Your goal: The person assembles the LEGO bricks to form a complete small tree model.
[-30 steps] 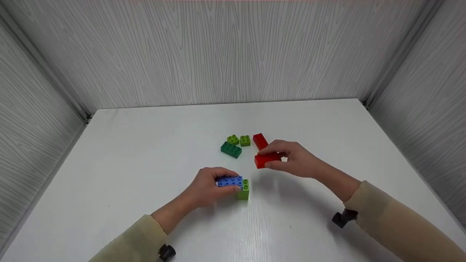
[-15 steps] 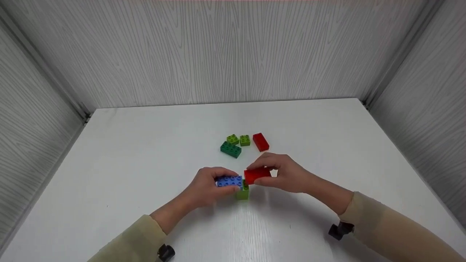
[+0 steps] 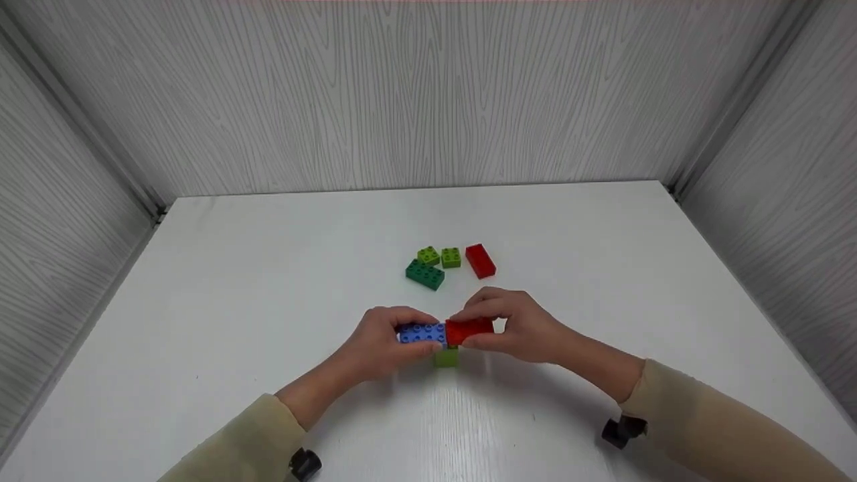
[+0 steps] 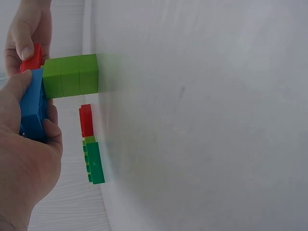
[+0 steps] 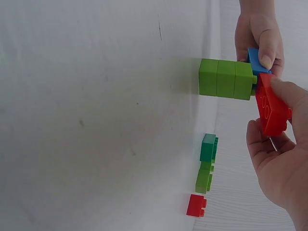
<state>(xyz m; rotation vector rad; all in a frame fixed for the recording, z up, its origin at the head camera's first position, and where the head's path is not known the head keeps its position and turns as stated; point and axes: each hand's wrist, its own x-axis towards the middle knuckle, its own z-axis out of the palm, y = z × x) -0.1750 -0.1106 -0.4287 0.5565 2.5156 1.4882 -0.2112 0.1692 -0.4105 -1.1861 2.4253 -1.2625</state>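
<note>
A stack of several light green toy bricks (image 5: pixel 226 78) stands upright on the white table. Across its top, overhanging to the left, sits a blue brick (image 3: pixel 422 333), which my left hand (image 3: pixel 385 345) pinches between thumb and fingers. My right hand (image 3: pixel 525 328) grips a red brick (image 3: pixel 469 330) by its long sides. That red brick is end to end with the blue one, over the free studs of the green stack. In the right wrist view the red brick (image 5: pixel 273 106) is tilted, its hollow underside partly showing, its inner end close at the stack's top.
Behind the hands lie a dark green brick (image 3: pixel 424 274), two small light green bricks (image 3: pixel 450 258) and another red brick (image 3: pixel 481 261). A grey wood-grain wall (image 3: pixel 428 94) closes off the back of the table (image 3: pixel 234 281), with panels at both sides.
My right hand has brought the red brick left and toward me, from beside the loose red brick to the top of the green stack. My left hand has stayed on the blue brick.
</note>
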